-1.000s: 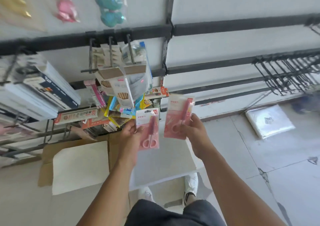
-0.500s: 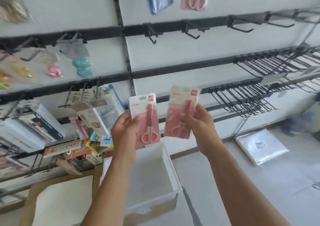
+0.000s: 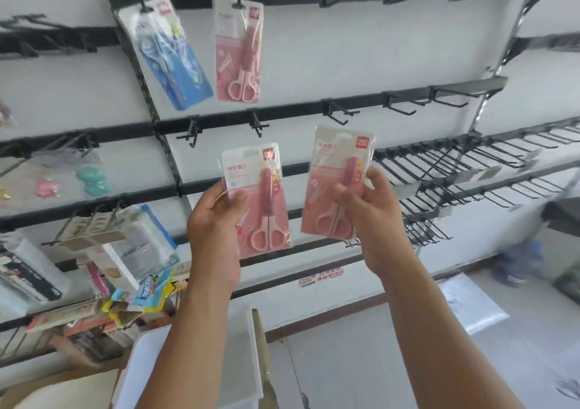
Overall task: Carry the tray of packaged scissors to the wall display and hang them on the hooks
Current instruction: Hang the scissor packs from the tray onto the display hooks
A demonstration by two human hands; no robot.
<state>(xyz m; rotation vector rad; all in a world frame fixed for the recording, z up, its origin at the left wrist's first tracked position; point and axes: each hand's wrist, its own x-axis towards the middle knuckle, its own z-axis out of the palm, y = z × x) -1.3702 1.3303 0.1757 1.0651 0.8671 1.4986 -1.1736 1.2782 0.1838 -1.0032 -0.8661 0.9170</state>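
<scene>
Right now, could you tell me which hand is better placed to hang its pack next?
Probably left: the left hand holds its pink scissors pack just below an empty hook.

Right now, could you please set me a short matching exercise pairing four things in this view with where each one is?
Things:
1. blue scissors pack
2. hanging pink scissors pack
3. white-topped pink pack
4. beige-topped pink pack

Places:
A. in the right hand
B. on the top rail, left hook
C. in the left hand
D. on the top rail, beside the blue one

Pairs: 1-B, 2-D, 3-C, 4-A
</scene>
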